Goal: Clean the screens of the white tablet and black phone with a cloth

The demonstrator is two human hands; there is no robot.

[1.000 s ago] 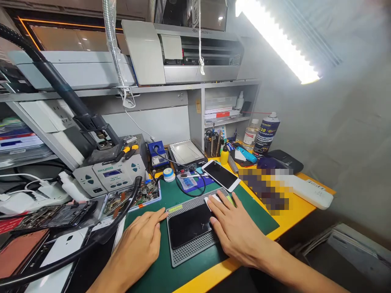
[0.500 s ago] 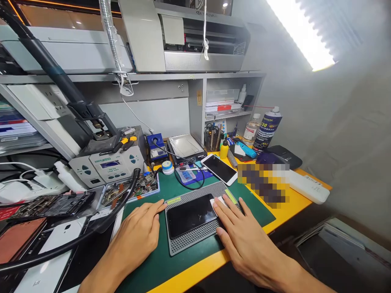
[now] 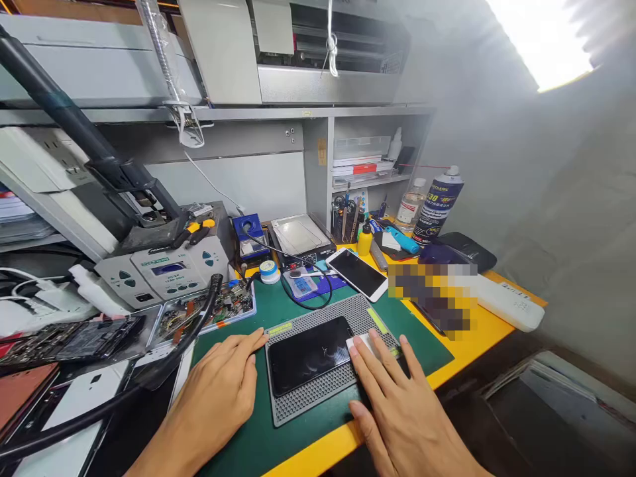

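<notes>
Rests the right hand (image 3: 397, 397), fingers spread open, over a white pad (image 3: 366, 344) at the right end of a black phone (image 3: 311, 354). Touches a corner of the grey mat (image 3: 293, 409), left of the phone, with the left hand (image 3: 223, 377), fingers straight and together. Shows the phone flat on that mat, a white handset (image 3: 356, 273) beyond the phone.

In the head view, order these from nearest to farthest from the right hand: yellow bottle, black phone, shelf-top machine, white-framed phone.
From the right hand:
1. Black phone: on the grey mat, to the hand's left.
2. White-framed phone: past the mat's far edge.
3. Yellow bottle: behind that phone.
4. Shelf-top machine: high at the back.
</notes>
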